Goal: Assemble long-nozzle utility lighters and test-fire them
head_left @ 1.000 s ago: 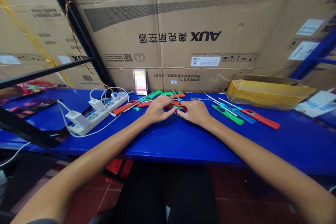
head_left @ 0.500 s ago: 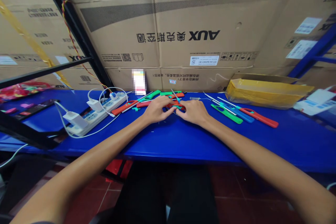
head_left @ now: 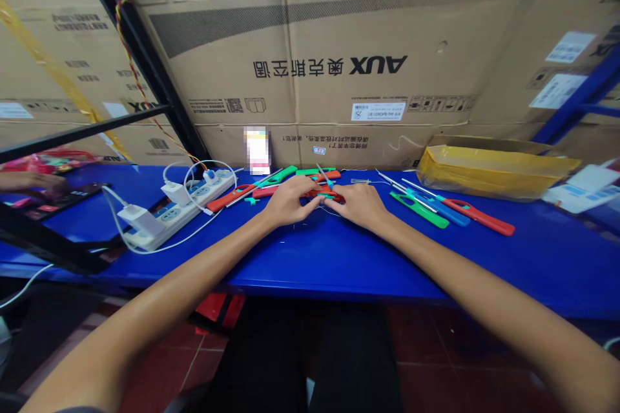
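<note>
Blue workbench [head_left: 436,264]: left hand [head_left: 290,202] and right hand [head_left: 357,205] pinch a sideways red utility lighter [head_left: 329,195], at the left's three o'clock, the right's nine.

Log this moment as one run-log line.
left hand: on red utility lighter | right hand: on same lighter | nearby: green lighter

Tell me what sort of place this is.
Probably a small assembly workshop in a storeroom: stacked AUX cartons behind a blue workbench, a power strip, and colored long-nosed lighters laid out.
</note>
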{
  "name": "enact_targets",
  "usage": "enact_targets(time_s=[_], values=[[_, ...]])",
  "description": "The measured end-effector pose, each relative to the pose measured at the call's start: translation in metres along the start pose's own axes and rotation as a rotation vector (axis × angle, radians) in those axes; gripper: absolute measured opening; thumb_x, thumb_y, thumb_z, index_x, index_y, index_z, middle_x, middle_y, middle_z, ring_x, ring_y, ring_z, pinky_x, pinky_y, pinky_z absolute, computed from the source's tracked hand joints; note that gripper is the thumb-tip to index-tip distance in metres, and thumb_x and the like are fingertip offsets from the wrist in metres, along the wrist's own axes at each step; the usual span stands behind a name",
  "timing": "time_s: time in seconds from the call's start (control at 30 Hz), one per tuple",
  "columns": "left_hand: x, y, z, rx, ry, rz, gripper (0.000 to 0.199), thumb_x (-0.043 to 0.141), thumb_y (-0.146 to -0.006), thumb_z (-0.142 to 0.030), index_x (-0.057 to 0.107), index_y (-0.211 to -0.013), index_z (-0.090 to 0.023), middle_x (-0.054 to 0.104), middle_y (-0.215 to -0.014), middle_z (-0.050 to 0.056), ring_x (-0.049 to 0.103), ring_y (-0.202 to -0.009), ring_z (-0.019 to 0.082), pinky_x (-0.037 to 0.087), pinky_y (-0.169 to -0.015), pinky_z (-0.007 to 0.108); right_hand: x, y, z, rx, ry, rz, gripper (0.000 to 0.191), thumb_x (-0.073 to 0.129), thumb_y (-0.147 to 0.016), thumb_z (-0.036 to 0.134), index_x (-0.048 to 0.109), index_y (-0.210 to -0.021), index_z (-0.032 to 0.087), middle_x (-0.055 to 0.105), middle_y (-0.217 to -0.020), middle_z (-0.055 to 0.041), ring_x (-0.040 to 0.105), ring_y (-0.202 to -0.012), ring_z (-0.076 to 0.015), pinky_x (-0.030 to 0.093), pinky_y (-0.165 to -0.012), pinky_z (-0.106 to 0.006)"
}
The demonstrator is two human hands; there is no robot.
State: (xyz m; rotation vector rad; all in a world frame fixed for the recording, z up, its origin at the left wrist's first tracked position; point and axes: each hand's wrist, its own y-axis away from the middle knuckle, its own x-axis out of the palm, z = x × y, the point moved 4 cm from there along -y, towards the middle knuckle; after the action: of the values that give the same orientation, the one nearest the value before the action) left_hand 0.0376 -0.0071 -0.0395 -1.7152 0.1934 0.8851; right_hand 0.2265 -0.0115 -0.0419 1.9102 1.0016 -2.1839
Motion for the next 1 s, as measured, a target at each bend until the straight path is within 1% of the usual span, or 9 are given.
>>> enact_targets(time_s=[0.2, 0.33, 0.5, 0.63, 0.73, 0.87, 1.0], values=[[0.0012, 0.0009, -0.0003, -0.001, 0.012, 0.018, 0.017, 0.063, -0.104, -0.032, 0.073, -0.108, -0.018, 0.078, -0.096, 0.007, 0.069, -0.087, 0.023, 0.055, -0.080, 0.039, -0.0009, -0.0014, -0.0020, 0.025, 0.037, 0.004, 0.046, 0.057, -0.105, 0.061, 0.081, -0.096, 0.022, 0.082, -0.085, -0.0069, 0.069, -0.073, -0.0227, 0.028, -0.060, -0.030], [0.0012, 0.0011, -0.0001, 0.001, 0.030, 0.024, 0.018, 0.062, -0.105, -0.032, 0.073, -0.109, -0.018, 0.078, -0.097, 0.008, 0.069, -0.087, 0.023, 0.055, -0.080, 0.038, -0.0005, -0.0015, -0.0025, 0.036, 0.040, -0.013, 0.047, 0.057, -0.104, 0.063, 0.082, -0.095, 0.023, 0.080, -0.081, -0.0066, 0.066, -0.070, -0.0219, 0.027, -0.059, -0.030], [0.0000, 0.0003, -0.0006, 0.001, 0.039, 0.032, 0.018, 0.061, -0.106, -0.033, 0.073, -0.109, -0.019, 0.078, -0.099, 0.008, 0.069, -0.089, 0.023, 0.055, -0.081, 0.038, 0.0002, -0.0005, -0.0021, 0.041, 0.017, -0.021, 0.044, 0.059, -0.102, 0.061, 0.084, -0.098, 0.024, 0.079, -0.078, -0.0061, 0.065, -0.068, -0.0215, 0.028, -0.059, -0.030], [-0.0002, 0.0000, -0.0009, 0.004, 0.038, 0.044, 0.018, 0.060, -0.107, -0.031, 0.072, -0.111, -0.018, 0.078, -0.102, 0.008, 0.070, -0.092, 0.024, 0.055, -0.083, 0.039, 0.0015, 0.0004, -0.0017, 0.053, -0.008, -0.038, 0.038, 0.059, -0.100, 0.054, 0.084, -0.102, 0.025, 0.081, -0.081, -0.0056, 0.066, -0.070, -0.0219, 0.030, -0.060, -0.030], [0.0001, -0.0004, -0.0011, 0.001, 0.033, 0.057, 0.017, 0.059, -0.107, -0.030, 0.072, -0.110, -0.018, 0.078, -0.101, 0.008, 0.070, -0.092, 0.024, 0.055, -0.083, 0.040, 0.0023, 0.0007, -0.0018, 0.057, -0.010, -0.035, 0.038, 0.058, -0.100, 0.053, 0.084, -0.103, 0.025, 0.081, -0.083, -0.0058, 0.068, -0.071, -0.0224, 0.031, -0.061, -0.030], [-0.0007, -0.0004, -0.0013, -0.004, 0.029, 0.050, 0.016, 0.059, -0.106, -0.028, 0.071, -0.110, -0.018, 0.077, -0.100, 0.008, 0.069, -0.091, 0.024, 0.056, -0.082, 0.040, 0.0015, 0.0004, -0.0025, 0.051, 0.007, -0.029, 0.043, 0.056, -0.103, 0.057, 0.084, -0.102, 0.025, 0.081, -0.083, -0.0069, 0.069, -0.073, -0.0234, 0.030, -0.061, -0.031], [-0.0008, 0.0005, -0.0012, -0.009, 0.026, 0.063, 0.016, 0.059, -0.104, -0.026, 0.071, -0.111, -0.018, 0.077, -0.100, 0.008, 0.070, -0.092, 0.025, 0.056, -0.083, 0.040, -0.0001, -0.0006, -0.0030, 0.054, 0.014, -0.024, 0.048, 0.057, -0.103, 0.064, 0.084, -0.098, 0.025, 0.079, -0.078, -0.0070, 0.068, -0.072, -0.0231, 0.029, -0.061, -0.030]])
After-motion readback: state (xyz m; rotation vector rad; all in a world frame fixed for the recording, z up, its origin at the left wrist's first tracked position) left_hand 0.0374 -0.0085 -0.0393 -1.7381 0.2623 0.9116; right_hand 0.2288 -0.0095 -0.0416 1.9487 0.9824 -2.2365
